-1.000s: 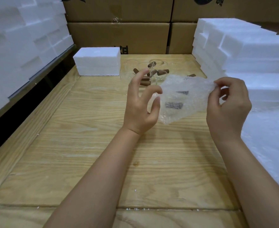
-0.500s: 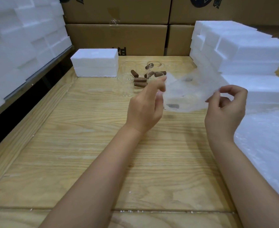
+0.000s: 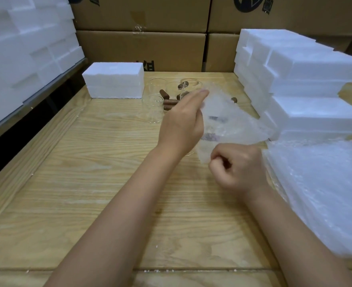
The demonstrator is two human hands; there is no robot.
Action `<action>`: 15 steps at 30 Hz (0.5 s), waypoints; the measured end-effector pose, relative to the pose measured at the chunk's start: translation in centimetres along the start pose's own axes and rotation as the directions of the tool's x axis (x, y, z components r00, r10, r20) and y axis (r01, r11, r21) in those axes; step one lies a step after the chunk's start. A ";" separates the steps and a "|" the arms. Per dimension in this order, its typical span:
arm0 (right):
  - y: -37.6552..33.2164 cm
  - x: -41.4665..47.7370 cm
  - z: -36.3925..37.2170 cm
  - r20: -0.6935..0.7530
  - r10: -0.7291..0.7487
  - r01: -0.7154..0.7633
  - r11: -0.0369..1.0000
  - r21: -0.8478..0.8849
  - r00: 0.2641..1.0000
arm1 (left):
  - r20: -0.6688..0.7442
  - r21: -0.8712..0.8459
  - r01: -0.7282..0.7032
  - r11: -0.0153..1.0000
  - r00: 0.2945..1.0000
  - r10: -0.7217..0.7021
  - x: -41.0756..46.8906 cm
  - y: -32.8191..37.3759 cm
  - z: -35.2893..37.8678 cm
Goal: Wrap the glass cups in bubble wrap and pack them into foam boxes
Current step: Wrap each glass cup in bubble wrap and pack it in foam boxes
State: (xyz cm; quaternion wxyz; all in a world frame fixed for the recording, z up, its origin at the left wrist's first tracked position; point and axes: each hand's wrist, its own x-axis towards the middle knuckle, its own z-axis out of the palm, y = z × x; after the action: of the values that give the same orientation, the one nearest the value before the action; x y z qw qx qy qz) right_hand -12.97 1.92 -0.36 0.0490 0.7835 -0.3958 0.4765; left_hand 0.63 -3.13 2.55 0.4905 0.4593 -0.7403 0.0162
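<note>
Head view, bubble wrap sheet [image 3: 233, 125] stretched above the wooden table [image 3: 88, 183], its near corner pinched in the curled right hand [image 3: 237, 170], left hand [image 3: 183, 123] straight-fingered along its left edge, grasp there unclear, glass cups [image 3: 153, 108] standing just beyond.

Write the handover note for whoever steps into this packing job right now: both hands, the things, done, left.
Left hand: fingers stretched along the far edge of the clear bubble wrap sheet; grip hidden.
Right hand: pinches the sheet's near corner.
Clear glass cups stand unwrapped at the back of the wooden table, brown cylinders among them, beside a white foam box.
More white foam boxes stacked at right; pile of bubble wrap sheets in front of them.
Done: one sheet in hand. Left: wrap every cup in view and box it.
</note>
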 end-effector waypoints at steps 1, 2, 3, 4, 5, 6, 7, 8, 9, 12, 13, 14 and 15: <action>0.0 0.1 0.3 0.019 0.033 -0.032 0.997 -0.066 0.999 | 0.026 0.001 0.000 1.000 1.000 0.000 0.0 -0.1 -0.1; 0.0 0.1 0.6 0.030 0.072 -0.068 0.990 -0.127 0.997 | 0.047 -0.001 0.000 1.000 0.999 0.000 0.0 -0.2 -0.1; 0.1 0.2 0.9 0.041 0.113 -0.104 0.979 -0.177 0.993 | 0.062 -0.003 0.006 1.000 0.998 -0.005 0.0 -0.3 -0.2; 0.1 0.2 1.0 0.055 0.158 -0.143 0.966 -0.218 0.986 | 0.072 -0.006 0.018 1.000 0.997 -0.017 0.0 -0.5 -0.3; 0.3 0.2 1.1 0.069 0.203 -0.181 0.952 -0.249 0.977 | 0.075 -0.013 0.037 0.999 0.997 -0.036 0.1 -0.5 -0.4; 0.4 0.2 1.2 0.078 0.243 -0.213 0.938 -0.272 0.967 | 0.066 -0.026 0.060 0.998 0.996 -0.058 0.2 -0.5 -0.5; 0.6 0.1 1.3 0.078 0.271 -0.240 0.929 -0.283 0.959 | 0.045 -0.048 0.092 0.995 0.995 -0.090 0.3 -0.4 -0.6; 0.7 0.1 1.4 0.062 0.289 -0.260 0.923 -0.283 0.955 | 0.020 -0.081 0.134 0.988 0.991 -0.132 0.5 -0.3 -0.7; 0.9 0.1 1.4 0.036 0.300 -0.279 0.919 -0.280 0.953 | 0.000 -0.119 0.178 0.977 0.984 -0.179 0.7 -0.2 -0.9; 1.5 0.1 1.7 -0.012 0.405 -0.391 0.873 -0.292 0.914 | -0.030 -0.180 0.245 0.953 0.967 -0.254 1.1 0.0 -1.2; 1.9 0.1 1.8 0.008 0.477 -0.455 0.843 -0.287 0.879 | -0.030 -0.179 0.255 0.950 0.964 -0.264 1.2 -0.1 -1.3; 2.2 0.1 2.0 0.046 0.550 -0.521 0.811 -0.265 0.834 | -0.029 -0.174 0.265 0.949 0.961 -0.274 1.3 -0.1 -1.3; 2.6 0.1 2.1 0.104 0.604 -0.574 0.789 -0.218 0.790 | -0.027 -0.169 0.274 0.947 0.959 -0.282 1.3 -0.2 -1.3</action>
State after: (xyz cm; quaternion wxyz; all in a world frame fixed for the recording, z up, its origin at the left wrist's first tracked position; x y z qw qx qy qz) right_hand -13.23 -0.81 -2.20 -0.0675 0.6502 -0.6639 0.3632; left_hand 1.58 -3.46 4.11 0.5427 0.5168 -0.6542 -0.1020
